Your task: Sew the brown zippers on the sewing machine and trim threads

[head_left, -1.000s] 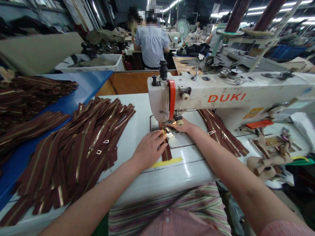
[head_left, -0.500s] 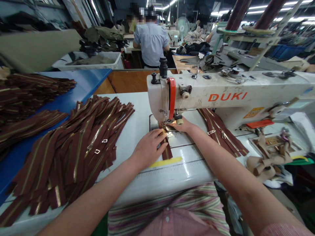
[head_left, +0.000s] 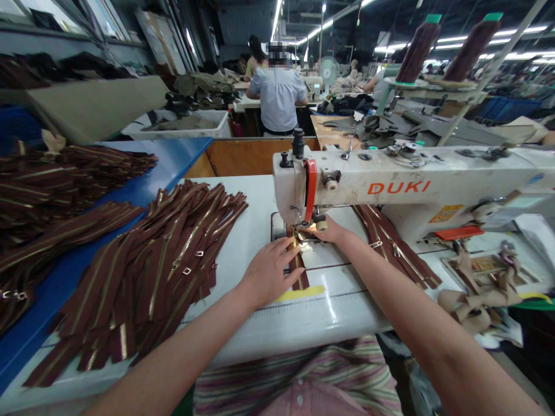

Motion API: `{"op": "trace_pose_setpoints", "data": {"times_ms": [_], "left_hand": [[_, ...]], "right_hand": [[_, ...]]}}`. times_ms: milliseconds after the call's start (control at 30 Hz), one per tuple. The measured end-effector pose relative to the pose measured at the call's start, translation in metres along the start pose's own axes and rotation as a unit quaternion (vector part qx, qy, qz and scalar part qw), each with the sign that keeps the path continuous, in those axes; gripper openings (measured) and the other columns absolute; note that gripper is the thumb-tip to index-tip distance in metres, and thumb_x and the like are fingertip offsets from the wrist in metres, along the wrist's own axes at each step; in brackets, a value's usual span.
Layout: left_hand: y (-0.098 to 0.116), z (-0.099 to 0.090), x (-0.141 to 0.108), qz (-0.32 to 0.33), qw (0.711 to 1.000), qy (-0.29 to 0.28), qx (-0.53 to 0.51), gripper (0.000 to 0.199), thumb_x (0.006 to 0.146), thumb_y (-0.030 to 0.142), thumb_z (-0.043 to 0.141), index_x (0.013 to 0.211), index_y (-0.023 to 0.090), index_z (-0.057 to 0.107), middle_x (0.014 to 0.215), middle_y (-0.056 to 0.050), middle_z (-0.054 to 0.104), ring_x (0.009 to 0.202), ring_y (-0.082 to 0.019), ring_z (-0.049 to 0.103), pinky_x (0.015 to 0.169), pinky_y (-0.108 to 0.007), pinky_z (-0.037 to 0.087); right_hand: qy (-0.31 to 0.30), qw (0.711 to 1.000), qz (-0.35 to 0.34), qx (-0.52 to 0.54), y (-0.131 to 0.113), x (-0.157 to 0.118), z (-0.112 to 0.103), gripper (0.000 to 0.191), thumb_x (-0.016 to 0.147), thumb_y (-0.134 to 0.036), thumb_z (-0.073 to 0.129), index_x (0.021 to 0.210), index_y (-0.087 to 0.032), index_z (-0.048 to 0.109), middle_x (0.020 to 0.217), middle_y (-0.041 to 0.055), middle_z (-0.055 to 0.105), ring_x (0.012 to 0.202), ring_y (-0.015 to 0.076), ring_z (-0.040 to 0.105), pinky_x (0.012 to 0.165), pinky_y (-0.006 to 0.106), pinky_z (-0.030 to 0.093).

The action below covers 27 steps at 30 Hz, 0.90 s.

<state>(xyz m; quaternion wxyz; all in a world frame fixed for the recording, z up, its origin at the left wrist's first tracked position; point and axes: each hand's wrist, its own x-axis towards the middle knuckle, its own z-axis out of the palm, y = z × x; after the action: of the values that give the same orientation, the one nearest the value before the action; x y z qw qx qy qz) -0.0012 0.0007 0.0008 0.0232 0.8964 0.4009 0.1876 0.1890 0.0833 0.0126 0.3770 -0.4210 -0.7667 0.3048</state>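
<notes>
A brown zipper strip (head_left: 299, 278) with metal teeth lies under the needle area of the white sewing machine (head_left: 347, 179), its near end pointing toward me. My left hand (head_left: 271, 267) rests on the strip from the left, fingers spread, with fingertips on the zipper just in front of the presser foot. Beside the needle, on the right and partly behind the machine head, is my right hand (head_left: 327, 230); its fingertips are hidden there. A large pile of brown zippers (head_left: 160, 260) covers the table to the left. More zippers (head_left: 390, 245) lie under the machine arm.
Another zipper heap (head_left: 56, 190) sits on the blue surface (head_left: 173, 156) at left. Beige fabric scraps (head_left: 472, 294) lie at right. Two thread cones (head_left: 418, 52) stand behind the machine. A person in a light blue shirt (head_left: 278, 95) sits with their back to me.
The camera view has shifted, so the scene appears lower and slightly to the right. My left fingers are a little more spread, and more of the zipper's near end shows.
</notes>
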Motion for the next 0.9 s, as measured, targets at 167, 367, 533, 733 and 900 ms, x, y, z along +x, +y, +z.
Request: {"op": "trace_pose_setpoints", "data": {"times_ms": [167, 367, 533, 733, 900], "left_hand": [[0.002, -0.003, -0.002, 0.013, 1.0, 0.003, 0.01, 0.038, 0.085, 0.035, 0.058, 0.117, 0.014, 0.06, 0.126, -0.016, 0.059, 0.118, -0.029, 0.054, 0.1, -0.046, 0.045], [0.001, -0.003, -0.002, 0.011, 1.0, -0.003, 0.025, 0.04, 0.085, 0.036, 0.06, 0.118, 0.013, 0.06, 0.126, -0.017, 0.059, 0.118, -0.029, 0.054, 0.1, -0.045, 0.045], [0.003, -0.005, -0.002, 0.012, 1.0, -0.007, 0.02, 0.04, 0.085, 0.033, 0.06, 0.119, 0.013, 0.06, 0.127, -0.017, 0.059, 0.118, -0.029, 0.054, 0.1, -0.044, 0.045], [0.002, -0.002, -0.002, 0.012, 1.0, -0.009, 0.013, 0.04, 0.085, 0.032, 0.059, 0.119, 0.01, 0.059, 0.127, -0.019, 0.058, 0.118, -0.03, 0.054, 0.101, -0.046, 0.045], [0.001, -0.001, -0.001, 0.017, 1.0, -0.002, 0.011, 0.039, 0.085, 0.033, 0.058, 0.117, 0.012, 0.059, 0.125, -0.017, 0.06, 0.118, -0.029, 0.053, 0.1, -0.046, 0.046]], "right_hand": [[0.018, 0.998, 0.032, -0.055, 0.0, -0.011, -0.005, 0.004, 0.07, -0.015, 0.063, 0.071, -0.016, 0.067, 0.074, 0.0012, 0.072, 0.069, 0.0181, 0.063, 0.065, 0.027, 0.05], [0.107, 0.984, 0.068, -0.128, -0.003, -0.037, -0.006, 0.017, 0.078, -0.012, 0.051, 0.064, -0.017, 0.061, 0.067, 0.0021, 0.063, 0.067, 0.0169, 0.055, 0.065, 0.028, 0.044], [0.09, 0.98, -0.012, -0.178, -0.02, -0.077, 0.009, 0.016, 0.085, -0.014, 0.052, 0.086, -0.016, 0.069, 0.083, 0.008, 0.063, 0.084, 0.0211, 0.055, 0.077, 0.033, 0.045], [0.018, 0.969, -0.073, -0.235, -0.03, -0.093, 0.025, 0.02, 0.089, -0.013, 0.052, 0.099, -0.015, 0.069, 0.087, 0.009, 0.063, 0.087, 0.0217, 0.054, 0.079, 0.034, 0.047], [0.007, 0.961, -0.107, -0.256, -0.029, -0.09, 0.025, 0.019, 0.09, -0.014, 0.052, 0.098, -0.014, 0.069, 0.086, 0.0088, 0.062, 0.086, 0.0219, 0.052, 0.078, 0.034, 0.047]]}}
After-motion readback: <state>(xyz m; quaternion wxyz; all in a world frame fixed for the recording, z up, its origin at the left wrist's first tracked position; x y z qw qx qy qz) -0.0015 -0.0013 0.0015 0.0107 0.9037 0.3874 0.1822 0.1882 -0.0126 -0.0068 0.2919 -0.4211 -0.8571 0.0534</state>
